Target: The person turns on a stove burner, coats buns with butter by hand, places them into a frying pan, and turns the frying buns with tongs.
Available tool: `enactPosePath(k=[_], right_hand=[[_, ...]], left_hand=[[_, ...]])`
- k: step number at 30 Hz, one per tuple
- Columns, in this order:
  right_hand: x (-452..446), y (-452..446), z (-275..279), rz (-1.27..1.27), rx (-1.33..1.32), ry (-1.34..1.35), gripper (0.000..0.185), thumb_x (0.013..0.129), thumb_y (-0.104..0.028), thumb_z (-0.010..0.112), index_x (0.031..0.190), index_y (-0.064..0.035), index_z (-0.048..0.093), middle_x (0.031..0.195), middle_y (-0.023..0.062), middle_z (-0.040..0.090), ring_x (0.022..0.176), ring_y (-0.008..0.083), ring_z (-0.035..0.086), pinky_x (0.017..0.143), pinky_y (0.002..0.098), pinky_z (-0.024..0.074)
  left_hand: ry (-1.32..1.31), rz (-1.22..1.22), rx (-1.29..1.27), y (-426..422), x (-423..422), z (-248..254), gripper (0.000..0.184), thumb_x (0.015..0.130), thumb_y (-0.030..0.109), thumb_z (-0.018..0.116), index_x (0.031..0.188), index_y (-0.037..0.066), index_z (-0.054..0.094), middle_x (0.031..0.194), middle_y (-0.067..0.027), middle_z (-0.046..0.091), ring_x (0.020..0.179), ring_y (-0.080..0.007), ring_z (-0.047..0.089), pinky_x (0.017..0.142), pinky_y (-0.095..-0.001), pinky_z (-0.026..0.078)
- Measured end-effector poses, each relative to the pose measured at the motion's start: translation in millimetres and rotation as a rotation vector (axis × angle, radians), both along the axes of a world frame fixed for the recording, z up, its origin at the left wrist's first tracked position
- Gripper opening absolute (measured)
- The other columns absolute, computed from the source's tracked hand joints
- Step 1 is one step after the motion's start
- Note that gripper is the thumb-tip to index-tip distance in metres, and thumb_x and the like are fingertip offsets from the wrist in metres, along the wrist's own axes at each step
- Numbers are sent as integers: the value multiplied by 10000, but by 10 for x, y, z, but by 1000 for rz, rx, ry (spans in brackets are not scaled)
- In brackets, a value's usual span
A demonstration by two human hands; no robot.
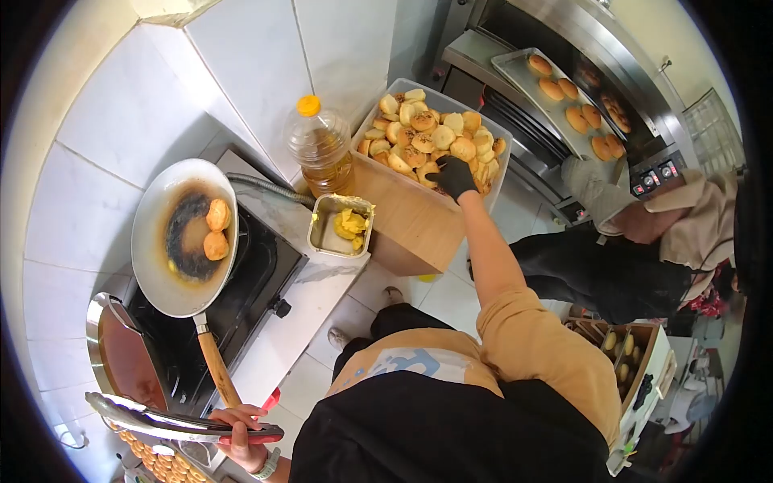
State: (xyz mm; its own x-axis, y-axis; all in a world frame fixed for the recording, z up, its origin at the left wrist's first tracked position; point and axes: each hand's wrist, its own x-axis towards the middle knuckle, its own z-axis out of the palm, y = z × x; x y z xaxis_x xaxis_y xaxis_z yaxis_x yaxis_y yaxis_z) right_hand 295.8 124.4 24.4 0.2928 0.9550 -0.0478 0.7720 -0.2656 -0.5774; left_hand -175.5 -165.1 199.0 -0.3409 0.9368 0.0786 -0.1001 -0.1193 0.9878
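My left hand (244,439) is closed around metal tongs (173,424) with red grip parts, held near the end of the frying pan's wooden handle. The frying pan (149,241) sits on a black stove, with two browned buns (217,229) in its right side and dark oily residue. My right hand (456,178), in a black glove, reaches into a clear plastic bin (372,171) heaped with small golden buns (419,133). Its fingers look apart and touch the buns at the near right side; their tips are partly hidden.
An oil bottle (322,149) and a metal container (320,239) with yellow spread stand between stove and bin. A pot (129,354) of reddish-brown liquid is at left. At right, a person wearing an oven mitt (594,193) holds a bun tray (523,76) at an open oven.
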Motion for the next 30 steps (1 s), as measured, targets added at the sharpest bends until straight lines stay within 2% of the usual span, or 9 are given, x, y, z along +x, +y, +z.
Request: enactPosePath(k=[3,7,10,17,20,22,24,28,30], right_hand=[[159,-120,137,-157,-89,413,424,674,-151,721,1063,-56,582,835,120,607,755,197,596,694,286,483],[181,-254,26,56,196,-133,260,690,-92,679,934,-104,593,866,80,570,848,216,574,758,315,460],[215,-186,6,358,189,-198,219,680,-56,641,892,-71,588,880,121,537,871,275,546,770,358,452],[204,-274,189,627,204,-304,369,671,-78,666,1027,-68,568,1148,125,506,1078,288,478,922,346,395],[327,-141,20,659,294,-446,324,702,-95,640,1022,-62,597,1055,131,585,1016,296,530,877,357,425],[-52,-139,353,451,210,-83,323,771,-190,639,1053,-37,600,955,152,624,859,274,605,764,326,475],[-472,-87,588,423,217,89,381,708,-178,719,1023,1,605,892,125,642,752,153,603,672,272,485],[-2073,-210,1515,864,158,383,404,673,-190,752,984,17,601,838,100,635,723,138,588,664,262,474],[-2834,-217,1833,1081,139,318,324,659,-123,752,913,8,601,785,69,605,742,108,562,656,259,457]], left_hand=[[32,-3,-13,10,32,-16,253,741,166,639,769,26,431,532,-80,498,506,-257,561,521,-323,465],[-17,50,-7,1,87,-16,256,735,161,643,757,19,431,526,-82,481,480,-237,535,526,-338,484],[-16,79,8,-45,71,-24,252,733,147,642,759,13,430,524,-81,467,463,-215,513,527,-354,500],[-78,169,-21,-204,-76,-44,238,725,119,639,745,18,425,524,-70,449,456,-178,492,533,-373,510],[-94,181,-33,-317,-192,-81,196,705,59,609,709,20,417,530,-87,478,495,-216,542,555,-396,519],[-141,198,-35,-359,-214,-4,171,684,-3,586,691,13,416,533,-99,493,505,-238,557,576,-414,527],[-154,242,-52,-458,-265,8,167,671,-52,570,671,15,417,531,-98,493,493,-225,553,598,-433,534],[-156,271,-24,-626,-380,-65,222,687,69,653,695,25,436,539,-69,481,472,-181,527,544,-430,527],[-157,294,-11,-702,-430,-70,234,687,82,666,691,27,438,535,-67,484,470,-182,531,542,-427,528]])
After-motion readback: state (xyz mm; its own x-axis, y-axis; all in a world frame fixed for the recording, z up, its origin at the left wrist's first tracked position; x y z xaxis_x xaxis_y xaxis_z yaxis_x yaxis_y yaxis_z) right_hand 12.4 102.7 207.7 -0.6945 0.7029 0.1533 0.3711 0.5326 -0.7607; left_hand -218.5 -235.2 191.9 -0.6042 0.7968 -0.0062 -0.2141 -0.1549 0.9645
